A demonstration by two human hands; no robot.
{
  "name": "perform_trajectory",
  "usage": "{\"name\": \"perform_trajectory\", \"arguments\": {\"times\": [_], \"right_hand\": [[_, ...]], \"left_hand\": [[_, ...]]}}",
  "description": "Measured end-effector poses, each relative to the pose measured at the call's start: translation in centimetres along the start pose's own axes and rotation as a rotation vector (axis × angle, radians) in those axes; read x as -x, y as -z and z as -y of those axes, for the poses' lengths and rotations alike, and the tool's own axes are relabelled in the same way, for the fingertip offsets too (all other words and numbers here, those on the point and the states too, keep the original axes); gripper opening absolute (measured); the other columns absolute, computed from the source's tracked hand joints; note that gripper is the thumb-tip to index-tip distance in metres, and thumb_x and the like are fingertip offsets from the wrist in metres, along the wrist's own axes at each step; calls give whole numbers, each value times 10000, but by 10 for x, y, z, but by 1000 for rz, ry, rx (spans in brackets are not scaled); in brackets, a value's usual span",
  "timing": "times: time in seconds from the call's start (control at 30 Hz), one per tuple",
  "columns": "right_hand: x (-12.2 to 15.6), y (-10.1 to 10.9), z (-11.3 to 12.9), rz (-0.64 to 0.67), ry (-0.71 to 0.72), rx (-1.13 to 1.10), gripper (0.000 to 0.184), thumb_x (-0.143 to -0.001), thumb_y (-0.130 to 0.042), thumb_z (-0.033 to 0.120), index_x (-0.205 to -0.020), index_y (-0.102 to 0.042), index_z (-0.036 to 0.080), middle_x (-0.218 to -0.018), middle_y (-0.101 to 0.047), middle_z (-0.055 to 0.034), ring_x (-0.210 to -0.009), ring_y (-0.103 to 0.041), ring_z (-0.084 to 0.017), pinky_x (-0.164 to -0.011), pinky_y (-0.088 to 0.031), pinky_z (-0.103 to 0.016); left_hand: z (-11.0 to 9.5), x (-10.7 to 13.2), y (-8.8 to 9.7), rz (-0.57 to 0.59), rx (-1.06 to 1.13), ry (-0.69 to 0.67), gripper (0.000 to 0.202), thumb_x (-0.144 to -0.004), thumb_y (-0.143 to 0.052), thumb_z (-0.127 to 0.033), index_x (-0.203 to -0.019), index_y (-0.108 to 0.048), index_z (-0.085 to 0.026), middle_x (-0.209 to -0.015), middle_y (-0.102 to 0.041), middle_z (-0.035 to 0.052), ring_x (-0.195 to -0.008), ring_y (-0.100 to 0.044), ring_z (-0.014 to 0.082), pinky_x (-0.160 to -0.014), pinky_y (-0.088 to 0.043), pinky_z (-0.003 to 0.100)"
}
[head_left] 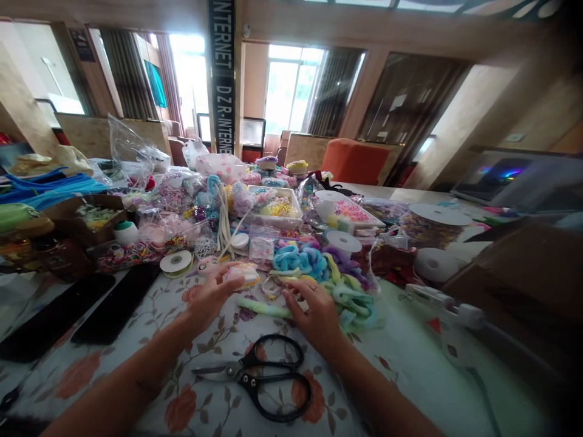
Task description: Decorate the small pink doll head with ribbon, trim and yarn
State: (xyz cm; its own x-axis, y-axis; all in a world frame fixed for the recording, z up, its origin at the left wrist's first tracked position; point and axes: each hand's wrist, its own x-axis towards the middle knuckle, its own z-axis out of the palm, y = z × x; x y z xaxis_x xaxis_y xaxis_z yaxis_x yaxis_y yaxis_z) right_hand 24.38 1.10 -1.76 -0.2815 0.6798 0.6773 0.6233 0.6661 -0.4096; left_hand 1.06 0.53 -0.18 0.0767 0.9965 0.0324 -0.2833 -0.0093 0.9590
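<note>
My left hand [207, 298] is closed on a small pastel fluffy piece [243, 274], held just above the floral tablecloth [191, 406]. My right hand [316, 312] rests palm down with fingers spread on a pale green fuzzy stem [262, 308], next to a heap of blue, purple and green chenille stems [319, 267]. Black-handled scissors [262, 373] lie shut on the cloth just in front of both hands.
A white glue gun [449, 309] lies to the right. Ribbon spools [177, 262], bags and trays of beads [277, 206] and a cardboard box [77, 218] crowd the far half of the table. Two dark flat slabs [113, 303] lie at the left.
</note>
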Motion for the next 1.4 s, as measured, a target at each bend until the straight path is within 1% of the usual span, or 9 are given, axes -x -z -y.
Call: {"name": "perform_trajectory", "arguments": {"times": [0.1,0.17,0.37,0.5,0.77,0.9,1.07,1.23,1.4], "right_hand": [[5,-3,12,17,33,-195,534,-855,-674,290,-1344,-472,217,-1131,-640,-121,-875,-662,-211,-681,-584,-316],[8,-5,15,56,64,-234,656,-821,-711,299,-1397,-403,236,-1266,-573,-143,-978,-651,-233,-685,-595,-315],[10,-6,12,12,146,-105,287,-867,-603,219,-1151,-562,209,-1094,-665,-127,-988,-664,-258,-754,-584,-362],[9,-6,14,-46,91,-106,252,-852,-619,227,-1098,-565,215,-1020,-696,-103,-908,-685,-240,-752,-581,-357],[10,-9,18,-38,185,-157,347,-798,-620,168,-1135,-568,229,-1064,-695,-102,-990,-682,-248,-826,-578,-370],[10,-8,20,-12,216,-156,393,-770,-601,134,-1152,-571,224,-1088,-698,-108,-994,-685,-250,-852,-572,-376],[12,-9,21,16,189,-159,370,-782,-593,135,-1136,-574,240,-1063,-701,-94,-973,-685,-239,-819,-580,-358],[12,-10,23,-19,54,-202,322,-794,-639,169,-1101,-570,236,-1021,-701,-76,-872,-691,-216,-710,-590,-311],[12,-12,25,-79,-111,-257,270,-851,-657,261,-1098,-554,227,-991,-702,-60,-786,-692,-184,-650,-590,-274]], "left_hand": [[1,1,-13,114,-144,55,572,-643,-820,-376,-1083,-489,-220,-876,-669,12,-731,-617,174,-647,-455,282],[1,1,-21,185,-310,-1,595,-602,-840,-370,-1046,-472,-221,-854,-632,0,-713,-590,169,-623,-433,274],[5,2,-38,192,-653,-169,562,-620,-819,-403,-1059,-523,-216,-881,-596,3,-783,-553,193,-717,-423,311],[12,4,-41,214,-453,-156,505,-683,-781,-423,-1068,-544,-198,-972,-595,36,-862,-551,201,-772,-431,320],[15,13,-41,304,51,95,464,-656,-825,-295,-1086,-680,-198,-1009,-692,47,-893,-617,190,-802,-462,286],[10,14,-39,271,164,224,404,-677,-810,-261,-1067,-730,-193,-972,-732,54,-822,-646,167,-769,-476,271],[12,12,-37,281,191,245,351,-743,-772,-315,-1044,-747,-137,-953,-748,98,-820,-665,187,-773,-486,285],[17,11,-33,318,319,229,435,-814,-696,-433,-1162,-668,-173,-1068,-716,98,-931,-661,208,-829,-508,329],[17,13,-34,383,425,237,376,-821,-700,-238,-1183,-602,-204,-1136,-685,81,-1033,-642,201,-958,-465,360]]}}
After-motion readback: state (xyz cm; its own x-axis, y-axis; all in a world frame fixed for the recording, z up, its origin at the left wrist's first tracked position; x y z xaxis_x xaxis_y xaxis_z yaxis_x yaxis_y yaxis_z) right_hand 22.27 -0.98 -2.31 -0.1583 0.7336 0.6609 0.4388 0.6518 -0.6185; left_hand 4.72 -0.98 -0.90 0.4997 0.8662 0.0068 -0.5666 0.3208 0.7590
